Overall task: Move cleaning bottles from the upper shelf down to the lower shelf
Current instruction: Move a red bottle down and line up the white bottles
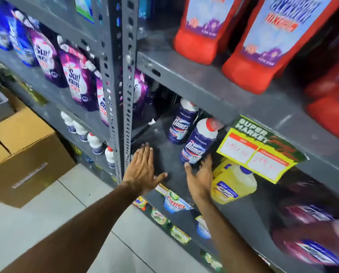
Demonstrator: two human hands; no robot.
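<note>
Head view — right hand (199, 180) cups a glossy blue Domex bottle (199, 143); left hand (143, 168) flat, released, on grey metal shelf (164, 154).

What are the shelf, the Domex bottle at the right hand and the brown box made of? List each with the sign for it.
Shelf: looks like grey painted metal, with punched slots in the uprights and a dull sheen.
Domex bottle: apparently glossy moulded plastic, dark blue with a printed label and a red-and-white cap.
Box: matte brown cardboard, with folded flaps and a tape strip.

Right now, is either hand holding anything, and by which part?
The right hand grips the nearer Domex bottle at its base. The left hand lies open on the shelf, holding nothing.
</note>
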